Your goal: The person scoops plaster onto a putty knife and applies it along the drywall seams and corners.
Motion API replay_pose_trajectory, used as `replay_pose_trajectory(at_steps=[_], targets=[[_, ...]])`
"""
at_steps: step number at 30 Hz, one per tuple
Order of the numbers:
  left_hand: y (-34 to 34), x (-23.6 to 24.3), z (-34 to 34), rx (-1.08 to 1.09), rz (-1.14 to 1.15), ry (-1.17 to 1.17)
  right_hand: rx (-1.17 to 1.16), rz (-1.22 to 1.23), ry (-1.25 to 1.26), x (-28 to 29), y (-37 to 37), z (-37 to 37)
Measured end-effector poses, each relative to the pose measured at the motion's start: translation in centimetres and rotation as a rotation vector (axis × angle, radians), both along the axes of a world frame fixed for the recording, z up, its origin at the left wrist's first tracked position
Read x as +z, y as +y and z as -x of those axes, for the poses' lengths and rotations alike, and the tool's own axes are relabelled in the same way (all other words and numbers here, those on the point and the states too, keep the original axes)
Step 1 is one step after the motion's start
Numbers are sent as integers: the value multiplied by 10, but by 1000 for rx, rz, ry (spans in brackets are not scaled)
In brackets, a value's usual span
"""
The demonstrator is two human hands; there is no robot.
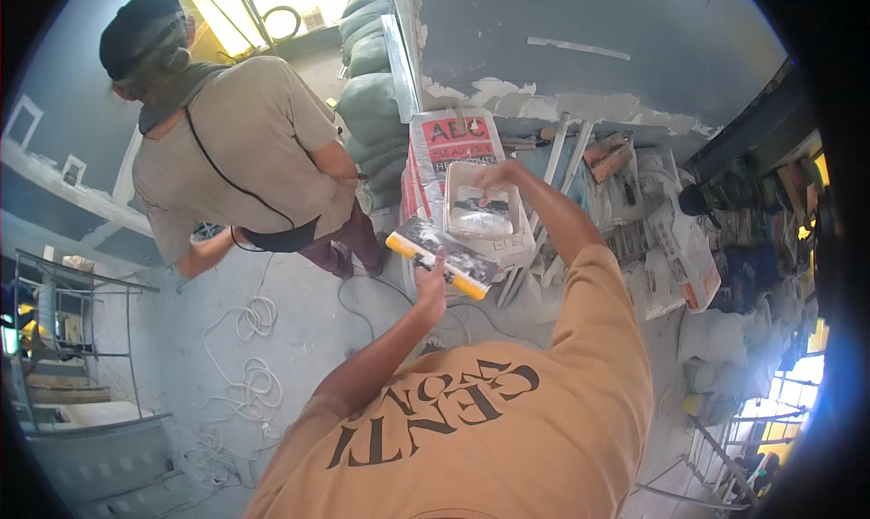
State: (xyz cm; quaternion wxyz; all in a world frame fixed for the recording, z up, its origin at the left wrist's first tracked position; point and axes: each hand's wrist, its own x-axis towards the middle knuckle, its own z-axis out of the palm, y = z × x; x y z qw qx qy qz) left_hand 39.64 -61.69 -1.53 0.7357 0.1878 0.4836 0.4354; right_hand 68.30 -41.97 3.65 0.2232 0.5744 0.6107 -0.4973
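Plastering knife (446,254) slants down rightward, yellow edge (469,287) toward you, your left hand (431,285) gripping; right hand (495,178) in tub (451,197), hold unclear; grey floor (313,360).

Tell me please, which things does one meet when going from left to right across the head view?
Metal frame, loosely coiled white cable, the wearer's left hand, the wearer's right hand, black rounded object.
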Motion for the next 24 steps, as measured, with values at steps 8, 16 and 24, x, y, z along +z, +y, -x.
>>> replay_pose_trajectory(at_steps=[8, 16, 24], targets=[[45, 13, 67, 101, -195, -53, -671, -147, 672, 71, -54, -28], [108, 37, 33, -56, -185, -244, -631, -549, 934, 165, -62, -33], [171, 40, -17, -128, -177, -518, -732, -839, 1066, 254, -83, 30]])
